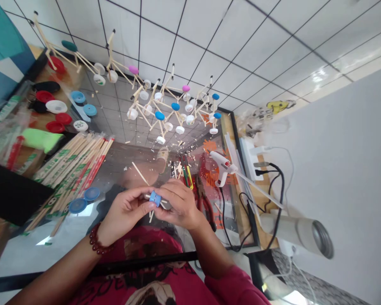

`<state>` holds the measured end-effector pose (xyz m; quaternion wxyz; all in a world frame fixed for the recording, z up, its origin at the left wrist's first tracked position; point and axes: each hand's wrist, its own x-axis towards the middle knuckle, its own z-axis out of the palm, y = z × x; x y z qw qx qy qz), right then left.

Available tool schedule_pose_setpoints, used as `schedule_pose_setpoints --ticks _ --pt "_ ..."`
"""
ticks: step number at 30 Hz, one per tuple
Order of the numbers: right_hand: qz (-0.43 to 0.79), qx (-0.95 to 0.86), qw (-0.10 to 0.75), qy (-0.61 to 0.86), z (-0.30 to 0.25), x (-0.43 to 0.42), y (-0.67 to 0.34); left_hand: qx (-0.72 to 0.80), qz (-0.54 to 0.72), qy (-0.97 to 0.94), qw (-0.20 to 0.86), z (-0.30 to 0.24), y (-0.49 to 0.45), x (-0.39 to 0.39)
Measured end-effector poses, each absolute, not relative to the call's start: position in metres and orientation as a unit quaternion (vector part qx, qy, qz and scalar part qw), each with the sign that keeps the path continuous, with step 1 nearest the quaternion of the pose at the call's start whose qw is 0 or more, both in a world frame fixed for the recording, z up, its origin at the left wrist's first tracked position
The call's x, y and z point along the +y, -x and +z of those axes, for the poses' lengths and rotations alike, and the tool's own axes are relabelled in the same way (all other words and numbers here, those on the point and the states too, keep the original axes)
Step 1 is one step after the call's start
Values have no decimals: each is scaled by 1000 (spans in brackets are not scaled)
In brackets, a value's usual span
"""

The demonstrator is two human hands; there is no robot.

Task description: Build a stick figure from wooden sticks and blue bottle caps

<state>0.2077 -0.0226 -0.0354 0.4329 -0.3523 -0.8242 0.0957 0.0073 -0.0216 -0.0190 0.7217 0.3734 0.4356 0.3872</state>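
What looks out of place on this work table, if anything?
Small wood chips lie scattered across the glass tabletop beside the red-handled pliers. They look like loose cuttings left lying around.

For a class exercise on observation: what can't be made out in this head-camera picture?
- Where the thin sticks meet the blue bottle cap: hidden by the left hand and right hand, head view.
- Print on the wrapped chopsticks: too small, head view.
- Full picture on the red shirt: cut off by the bottom edge, head view.
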Motion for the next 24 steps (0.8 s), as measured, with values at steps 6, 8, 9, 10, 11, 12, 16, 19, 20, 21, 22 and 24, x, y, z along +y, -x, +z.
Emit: schedule_pose_setpoints --ticks 6,8,9,10,11,12,16,19,20,21,22,24 --pt "101 -829 423 353 -28 -22 -210 410 428 -290 752 -26 -8 -21" --pt "102 -832 417 352 -28 -22 -212 415 428 -287 750 -27 -8 -21" --pt "107 -833 413 351 -29 -22 -213 417 430 -293 745 -28 -7 -22" --pt "112 -835 411 349 -31 -22 -214 419 430 -304 740 -27 -7 -22" --pt "117 -835 411 345 -33 -23 -215 421 429 -318 733 -26 -6 -22" --pt "122 -836 412 341 -35 -23 -216 424 427 -336 724 -25 -5 -21" --pt "120 -840 419 325 -41 -23 -216 448 414 -408 680 -20 -3 -20" --pt "121 -832 415 348 -41 -24 -214 459 417 -399 675 -21 -5 -21" --pt "123 -825 417 361 -40 -24 -214 458 421 -383 683 -23 -6 -22" --pt "125 -816 423 374 -38 -25 -213 456 426 -365 691 -25 -7 -24" --pt "128 -805 432 385 -37 -26 -213 451 434 -351 696 -26 -8 -25" --pt "138 -787 445 403 -35 -27 -214 441 458 -337 694 -29 -10 -26"
